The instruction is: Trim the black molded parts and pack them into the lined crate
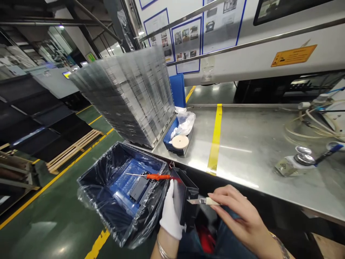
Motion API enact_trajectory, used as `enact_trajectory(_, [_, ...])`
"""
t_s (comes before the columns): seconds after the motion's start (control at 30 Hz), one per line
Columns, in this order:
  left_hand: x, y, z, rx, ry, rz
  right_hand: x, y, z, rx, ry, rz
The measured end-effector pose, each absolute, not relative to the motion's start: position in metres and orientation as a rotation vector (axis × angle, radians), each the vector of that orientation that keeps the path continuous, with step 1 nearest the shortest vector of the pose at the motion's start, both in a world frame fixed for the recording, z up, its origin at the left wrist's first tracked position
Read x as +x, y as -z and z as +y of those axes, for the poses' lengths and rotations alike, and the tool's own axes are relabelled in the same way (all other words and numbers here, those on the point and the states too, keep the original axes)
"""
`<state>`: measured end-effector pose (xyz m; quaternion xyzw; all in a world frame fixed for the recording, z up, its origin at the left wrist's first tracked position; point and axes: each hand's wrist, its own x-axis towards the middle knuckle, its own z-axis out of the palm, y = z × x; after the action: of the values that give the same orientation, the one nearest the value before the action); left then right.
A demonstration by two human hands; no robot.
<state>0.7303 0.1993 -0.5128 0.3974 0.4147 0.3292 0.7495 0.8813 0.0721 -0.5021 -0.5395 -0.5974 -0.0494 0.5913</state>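
My left hand, in a white glove, is closed around a black plastic part with raised walls, held upright in front of me. My bare right hand pinches a craft knife by its pale handle. The blade points left, and its tip is close to the part's right edge; whether they touch I cannot tell. Just above my gloved fingers, an orange-handled tool with a thin metal shaft reaches over the lined bin. What supports its handle end is unclear.
Inside the bin are blue wrapped material and a dark part. A steel table carries a tall stack of clear trays, a small blue bin with a round beige disc, a metal-topped bottle and coiled tubing.
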Motion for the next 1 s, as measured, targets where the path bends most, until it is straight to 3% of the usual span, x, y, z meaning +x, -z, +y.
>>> enact_trajectory(0.17, [0.719,0.502,0.205,0.623,-0.625,0.817,0.895,0.497,0.058,-1.377,0.238,-1.167])
enact_trajectory(0.4, [0.705,0.515,0.221,0.346,-0.569,0.244,0.88,0.493,0.036,-1.331,-0.365,-1.534])
enact_trajectory(0.57, [0.702,0.52,0.22,0.309,-0.59,0.133,0.874,0.491,0.037,-1.341,-0.569,-1.65])
enact_trajectory(0.87, [0.701,0.523,0.225,0.351,-0.71,0.188,0.868,0.494,0.037,-1.325,-0.577,-1.61])
enact_trajectory(1.0, [0.707,0.512,0.223,0.357,-0.743,0.161,0.857,0.501,0.04,-1.374,-0.366,-1.364])
